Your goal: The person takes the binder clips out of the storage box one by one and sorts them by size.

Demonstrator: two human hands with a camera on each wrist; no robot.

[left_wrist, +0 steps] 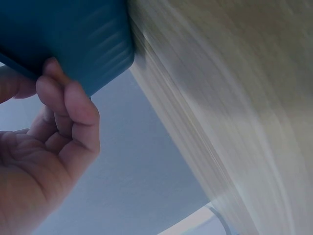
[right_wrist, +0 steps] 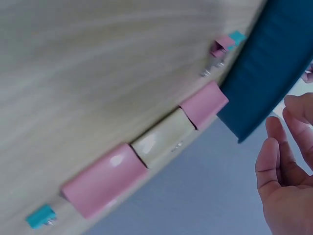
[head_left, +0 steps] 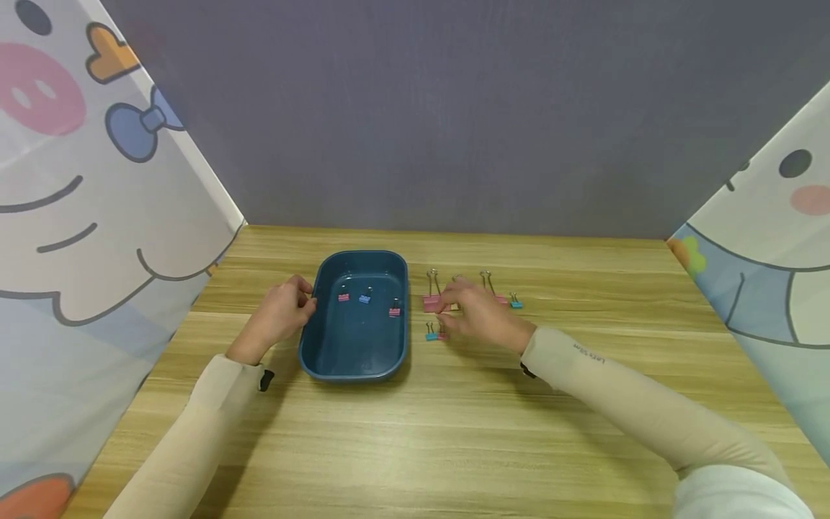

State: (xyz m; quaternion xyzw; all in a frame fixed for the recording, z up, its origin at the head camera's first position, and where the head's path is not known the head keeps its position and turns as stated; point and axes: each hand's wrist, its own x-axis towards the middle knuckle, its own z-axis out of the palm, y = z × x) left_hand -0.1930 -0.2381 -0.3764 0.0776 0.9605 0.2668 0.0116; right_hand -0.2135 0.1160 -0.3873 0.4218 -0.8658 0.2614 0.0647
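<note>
At the left side of a blue plastic basin (head_left: 357, 344), my left hand (head_left: 280, 313) pinches the rim between thumb and fingers. Two small pink binder clips (head_left: 394, 312) and a small blue binder clip (head_left: 365, 298) lie inside it. My right hand (head_left: 485, 313) hovers over binder clips right of the basin, fingers loosely bent, with nothing visible between them. A row holds a large pink clip (right_wrist: 204, 105), a cream clip (right_wrist: 164, 138), another large pink clip (right_wrist: 105, 180) and a small turquoise clip (right_wrist: 41, 216). Closer to me lie a small turquoise clip (head_left: 431, 336) and a small pink clip (head_left: 442, 336).
The wooden table (head_left: 454, 447) ends at a grey panel (head_left: 421, 122) at the back. Cartoon-printed white panels (head_left: 84, 187) stand on both sides. The basin's raised wall stands between my two hands.
</note>
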